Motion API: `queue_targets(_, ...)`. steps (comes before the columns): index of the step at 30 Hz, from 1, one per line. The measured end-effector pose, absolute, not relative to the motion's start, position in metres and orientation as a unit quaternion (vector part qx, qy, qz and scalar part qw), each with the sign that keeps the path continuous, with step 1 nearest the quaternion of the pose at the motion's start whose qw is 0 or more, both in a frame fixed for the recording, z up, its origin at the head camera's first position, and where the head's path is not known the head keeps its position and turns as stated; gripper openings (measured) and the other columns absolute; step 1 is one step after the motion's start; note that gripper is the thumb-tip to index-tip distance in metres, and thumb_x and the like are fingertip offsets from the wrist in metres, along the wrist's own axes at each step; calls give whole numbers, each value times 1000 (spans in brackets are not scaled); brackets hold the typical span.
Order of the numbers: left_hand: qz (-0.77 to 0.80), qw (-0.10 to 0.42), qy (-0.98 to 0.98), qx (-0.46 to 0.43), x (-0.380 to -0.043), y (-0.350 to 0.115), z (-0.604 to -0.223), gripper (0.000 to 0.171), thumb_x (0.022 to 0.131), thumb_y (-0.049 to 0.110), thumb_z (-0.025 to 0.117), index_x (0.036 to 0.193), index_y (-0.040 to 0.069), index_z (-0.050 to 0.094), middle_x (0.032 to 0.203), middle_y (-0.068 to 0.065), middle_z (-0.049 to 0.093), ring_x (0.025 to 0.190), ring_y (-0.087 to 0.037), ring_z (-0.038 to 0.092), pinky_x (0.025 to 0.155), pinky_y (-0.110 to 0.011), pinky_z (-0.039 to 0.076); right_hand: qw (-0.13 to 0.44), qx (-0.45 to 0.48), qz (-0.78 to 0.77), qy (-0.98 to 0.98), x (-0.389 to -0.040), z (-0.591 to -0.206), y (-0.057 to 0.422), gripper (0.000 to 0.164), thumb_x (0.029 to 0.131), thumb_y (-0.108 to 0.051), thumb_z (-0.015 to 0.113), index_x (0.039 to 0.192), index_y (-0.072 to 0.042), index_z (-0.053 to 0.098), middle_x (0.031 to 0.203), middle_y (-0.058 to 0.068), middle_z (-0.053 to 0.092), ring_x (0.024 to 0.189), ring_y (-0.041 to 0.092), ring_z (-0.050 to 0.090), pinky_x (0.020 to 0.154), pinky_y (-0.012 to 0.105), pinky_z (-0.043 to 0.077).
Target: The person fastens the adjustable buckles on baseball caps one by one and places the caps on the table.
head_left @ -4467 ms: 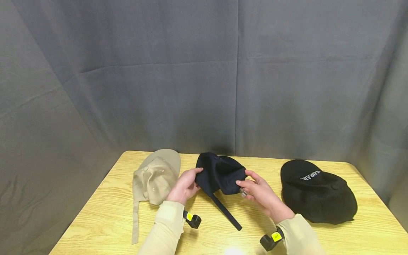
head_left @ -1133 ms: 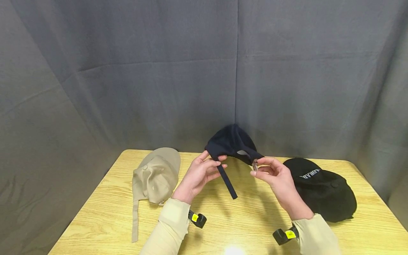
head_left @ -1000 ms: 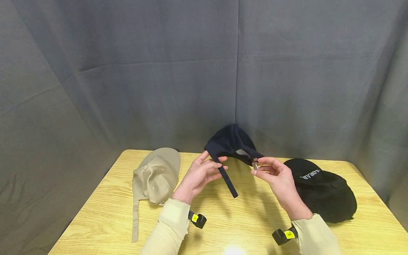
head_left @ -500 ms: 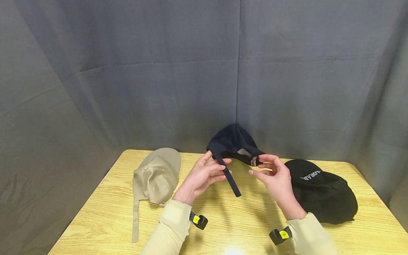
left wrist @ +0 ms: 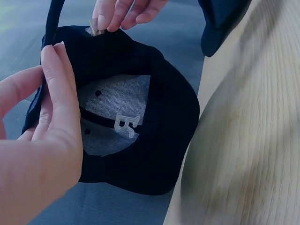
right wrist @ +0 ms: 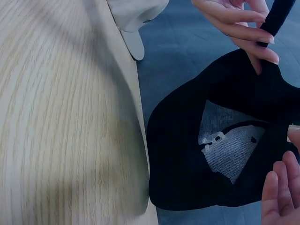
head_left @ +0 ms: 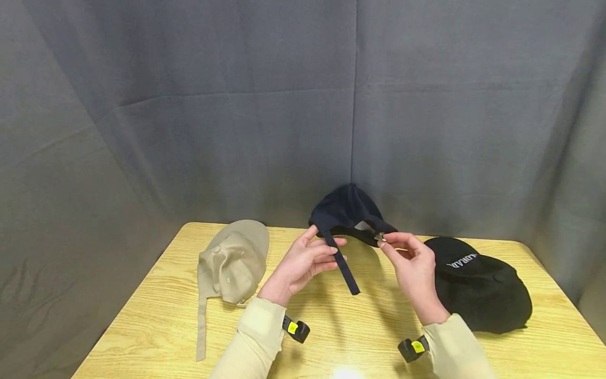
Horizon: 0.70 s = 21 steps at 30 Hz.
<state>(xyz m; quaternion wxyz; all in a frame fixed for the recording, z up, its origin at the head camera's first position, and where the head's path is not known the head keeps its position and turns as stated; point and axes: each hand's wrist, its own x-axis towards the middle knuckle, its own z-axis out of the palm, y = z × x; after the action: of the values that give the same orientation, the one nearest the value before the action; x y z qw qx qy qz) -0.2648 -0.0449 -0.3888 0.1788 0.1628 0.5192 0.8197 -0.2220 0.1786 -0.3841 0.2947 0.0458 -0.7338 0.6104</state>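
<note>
Pinching metal buckle [head_left: 380, 237] in right hand [head_left: 414, 269], gripping strap [head_left: 346, 272] of navy baseball cap [head_left: 342, 210] in left hand [head_left: 300, 264]; dangling loose below left hand, apparently ready but not yet fastened.

The middle cap [head_left: 343, 209] (curtain [head_left: 265, 131] behind) separates left cap [head_left: 233, 263] from right cap [head_left: 483, 292].

Navy cap [head_left: 337, 210] with loose, hanging strap [head_left: 347, 275]
</note>
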Motion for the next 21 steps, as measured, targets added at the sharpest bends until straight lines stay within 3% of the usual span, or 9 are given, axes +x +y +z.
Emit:
queue_targets(5, 821, 177, 519, 159, -265, -44, -389, 62, 95, -12, 57, 151, 9, 40, 125, -18, 67, 90, -21, 73, 78, -29, 59, 291, 60, 604, -739, -227, -390, 182, 11, 87, 8, 76, 98, 8, 74, 100, 21, 72, 79, 11, 67, 72, 18, 53)
queue_targets(9, 822, 171, 523, 147, -265, -42, -390, 42, 97, -11, 56, 138, -4, 49, 121, -14, 70, 91, -18, 71, 77, -27, 59, 288, 51, 595, -749, -238, -406, 189, 10, 88, -3, 80, 95, 1, 74, 92, 9, 72, 79, 12, 65, 71, 17, 51)
queue_targets(12, 822, 165, 526, 143, -265, -41, -390, 30, 98, -8, 57, 128, -6, 55, 119, -17, 70, 92, -17, 72, 80, -28, 59, 278, 39, 592, -756, -242, -412, 193, 13, 90, -11, 80, 94, -2, 72, 89, 3, 69, 79, 12, 64, 69, 18, 50)
queue_targets(17, 816, 152, 536, 151, -265, -40, -389, 32, 103, 2, 57, 134, -7, 57, 122, -21, 69, 85, -16, 72, 82, -29, 58, 254, 45, 598, -759, -240, -410, 195, 16, 96, -14, 74, 96, 0, 67, 91, 11, 70, 78, 14, 64, 69, 20, 50)
queue_targets(21, 809, 136, 553, 147, -265, -40, -388, 37, 107, 15, 56, 141, 0, 56, 118, -19, 70, 78, -16, 72, 77, -27, 59, 235, 53, 605, -759, -238, -408, 196, 19, 98, -16, 72, 98, 2, 66, 94, 18, 70, 81, 14, 65, 72, 20, 52)
